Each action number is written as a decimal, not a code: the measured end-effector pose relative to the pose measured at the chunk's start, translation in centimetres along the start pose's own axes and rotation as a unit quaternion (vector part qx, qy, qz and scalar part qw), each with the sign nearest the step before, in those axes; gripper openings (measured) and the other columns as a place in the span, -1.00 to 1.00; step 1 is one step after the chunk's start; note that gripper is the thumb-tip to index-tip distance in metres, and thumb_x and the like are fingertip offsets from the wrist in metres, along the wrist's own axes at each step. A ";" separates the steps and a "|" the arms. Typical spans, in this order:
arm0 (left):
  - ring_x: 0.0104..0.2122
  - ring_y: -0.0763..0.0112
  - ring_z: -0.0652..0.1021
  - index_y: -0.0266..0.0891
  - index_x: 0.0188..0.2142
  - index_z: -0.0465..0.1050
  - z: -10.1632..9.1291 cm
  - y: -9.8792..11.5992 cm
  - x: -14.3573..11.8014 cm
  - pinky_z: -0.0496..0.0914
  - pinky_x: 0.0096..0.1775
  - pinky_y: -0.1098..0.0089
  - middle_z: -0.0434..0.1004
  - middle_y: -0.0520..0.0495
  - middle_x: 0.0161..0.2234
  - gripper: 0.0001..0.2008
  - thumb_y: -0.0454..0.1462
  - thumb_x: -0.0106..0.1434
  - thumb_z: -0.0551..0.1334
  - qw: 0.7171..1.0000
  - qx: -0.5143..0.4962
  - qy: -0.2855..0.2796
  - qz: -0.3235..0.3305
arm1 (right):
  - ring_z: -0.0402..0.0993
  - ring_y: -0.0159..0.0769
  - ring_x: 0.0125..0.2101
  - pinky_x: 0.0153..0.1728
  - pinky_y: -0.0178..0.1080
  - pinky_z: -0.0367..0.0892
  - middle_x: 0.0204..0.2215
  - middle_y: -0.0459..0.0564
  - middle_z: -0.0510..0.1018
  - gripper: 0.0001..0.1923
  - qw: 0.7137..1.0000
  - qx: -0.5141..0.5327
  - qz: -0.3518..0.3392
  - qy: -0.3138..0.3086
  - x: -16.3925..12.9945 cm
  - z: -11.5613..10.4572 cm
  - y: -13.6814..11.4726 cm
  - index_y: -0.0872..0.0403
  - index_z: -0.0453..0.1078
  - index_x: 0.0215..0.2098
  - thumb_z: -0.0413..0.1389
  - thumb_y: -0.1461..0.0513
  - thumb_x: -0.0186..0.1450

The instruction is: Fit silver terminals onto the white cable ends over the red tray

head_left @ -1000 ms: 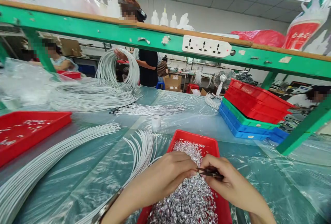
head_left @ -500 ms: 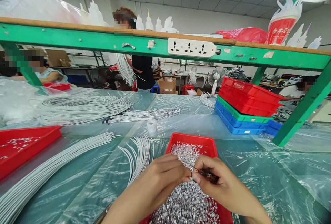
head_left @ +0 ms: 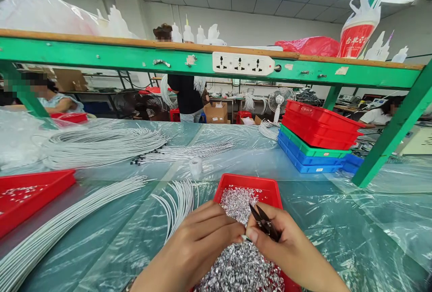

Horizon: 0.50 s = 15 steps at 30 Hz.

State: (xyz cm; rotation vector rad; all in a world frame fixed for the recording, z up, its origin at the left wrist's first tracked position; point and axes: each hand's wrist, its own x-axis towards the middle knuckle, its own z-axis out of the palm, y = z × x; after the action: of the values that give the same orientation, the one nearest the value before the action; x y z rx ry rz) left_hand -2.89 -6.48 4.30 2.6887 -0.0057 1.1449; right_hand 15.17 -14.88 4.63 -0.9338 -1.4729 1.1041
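My left hand [head_left: 199,238] and my right hand [head_left: 281,242] meet fingertip to fingertip over a red tray [head_left: 248,181] heaped with small shiny metal pieces [head_left: 241,265]. Between the fingertips is something tiny and pale, too small to name. In my right hand lie small dark snips [head_left: 265,224], blades pointing up and away. My left hand's fingers are pinched together at that same spot. Just left of the tray a bundle of white cables [head_left: 178,199] fans out on the plastic-covered table.
Long white cable bundles [head_left: 101,143] lie across the table, with a second red tray [head_left: 30,193] at left and a tape roll [head_left: 195,166] behind my tray. Stacked red, green and blue trays [head_left: 315,141] stand at right under a green shelf frame [head_left: 202,60]. Other people work beyond.
The snips in my right hand have tipped from lying sideways to pointing upward. The standing person beyond the shelf has lowered the coil of white cables. My view has tilted slightly.
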 end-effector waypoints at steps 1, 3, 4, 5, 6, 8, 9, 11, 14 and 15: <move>-0.41 0.41 0.35 -0.29 -0.17 0.37 0.1 0.0 -0.1 0.24 -0.37 0.35 0.54 -0.06 -0.30 -0.81 -0.49 0.41 0.03 1.000 0.004 0.006 0.002 | -0.08 -0.41 -0.58 -0.56 -0.31 -0.08 -0.58 -0.24 0.08 -0.82 1.000 0.008 0.002 0.002 -0.1 0.1 -0.1 0.07 0.19 -0.41 0.06 0.24 0.34; -0.41 0.41 0.35 -0.30 -0.17 0.38 0.2 0.0 -0.2 0.24 -0.37 0.35 0.53 -0.06 -0.32 -0.80 -0.50 0.40 0.03 1.000 0.018 0.015 0.011 | -0.10 -0.41 -0.59 -0.57 -0.31 -0.09 -0.59 -0.25 0.07 -0.83 1.000 0.020 0.002 0.005 -0.2 0.2 -0.1 0.07 0.19 -0.41 0.07 0.25 0.33; -0.42 0.40 0.36 -0.30 -0.16 0.38 0.3 0.1 -0.2 0.24 -0.37 0.35 0.53 -0.07 -0.32 -0.80 -0.50 0.40 0.03 0.999 0.028 0.017 0.014 | -0.10 -0.41 -0.59 -0.57 -0.31 -0.09 -0.59 -0.25 0.07 -0.83 1.000 0.023 0.000 0.007 -0.3 0.2 -0.1 0.06 0.20 -0.41 0.07 0.25 0.33; -0.42 0.40 0.36 -0.30 -0.15 0.38 0.3 0.1 -0.2 0.24 -0.37 0.34 0.53 -0.07 -0.33 -0.80 -0.49 0.41 0.02 0.999 0.039 0.022 0.019 | -0.10 -0.41 -0.59 -0.57 -0.31 -0.10 -0.59 -0.25 0.07 -0.83 1.000 0.024 0.000 0.009 -0.3 0.2 -0.1 0.06 0.20 -0.41 0.07 0.25 0.34; -0.43 0.40 0.37 -0.30 -0.15 0.38 0.3 0.2 -0.2 0.24 -0.38 0.34 0.53 -0.07 -0.34 -0.79 -0.48 0.41 0.01 0.998 0.049 0.027 0.023 | -0.10 -0.41 -0.59 -0.57 -0.31 -0.10 -0.59 -0.25 0.07 -0.83 1.000 0.024 0.001 0.010 -0.4 0.1 0.0 0.06 0.20 -0.40 0.07 0.26 0.34; -0.43 0.40 0.39 -0.30 -0.15 0.37 0.3 0.3 0.0 0.25 -0.39 0.33 0.54 -0.09 -0.34 -0.79 -0.48 0.42 -0.01 0.997 0.065 0.034 0.030 | -0.10 -0.41 -0.59 -0.57 -0.31 -0.10 -0.59 -0.25 0.07 -0.84 1.000 0.025 -0.003 0.011 -0.4 0.1 0.1 0.06 0.20 -0.40 0.06 0.27 0.35; -0.43 0.40 0.40 -0.30 -0.14 0.37 0.2 0.5 0.0 0.25 -0.38 0.33 0.54 -0.09 -0.33 -0.79 -0.48 0.43 -0.01 0.996 0.072 0.035 0.030 | -0.10 -0.41 -0.59 -0.57 -0.31 -0.10 -0.59 -0.25 0.06 -0.84 1.000 0.026 -0.006 0.012 -0.4 0.1 0.1 0.06 0.20 -0.40 0.05 0.27 0.35; -0.43 0.40 0.42 -0.31 -0.14 0.36 0.1 0.7 0.2 0.27 -0.38 0.33 0.55 -0.09 -0.33 -0.79 -0.48 0.42 -0.01 0.995 0.082 0.036 0.034 | -0.11 -0.41 -0.60 -0.59 -0.32 -0.10 -0.60 -0.26 0.06 -0.84 0.999 0.025 -0.010 0.017 -0.2 0.2 -0.1 0.06 0.20 -0.41 0.05 0.27 0.34; -0.40 0.40 0.45 -0.31 -0.13 0.36 0.1 0.9 0.3 0.30 -0.36 0.33 0.56 -0.09 -0.30 -0.79 -0.48 0.43 -0.02 0.995 0.090 0.034 0.037 | -0.10 -0.42 -0.61 -0.60 -0.33 -0.09 -0.60 -0.26 0.06 -0.83 0.999 0.010 -0.014 0.027 0.0 0.3 -0.5 0.06 0.18 -0.43 0.04 0.25 0.32; -0.39 0.40 0.46 -0.30 -0.13 0.36 0.1 0.9 0.3 0.30 -0.35 0.33 0.56 -0.09 -0.29 -0.79 -0.47 0.44 -0.02 0.994 0.091 0.037 0.037 | -0.09 -0.41 -0.60 -0.60 -0.34 -0.08 -0.59 -0.25 0.07 -0.82 0.999 -0.003 -0.019 0.032 0.0 0.3 -0.5 0.06 0.17 -0.44 0.03 0.25 0.32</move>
State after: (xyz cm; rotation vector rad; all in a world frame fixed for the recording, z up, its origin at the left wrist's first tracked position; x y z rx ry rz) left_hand -2.71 -7.35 4.61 2.8229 0.0122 1.3261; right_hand 14.87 -15.06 5.14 -0.9341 -1.4374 1.0343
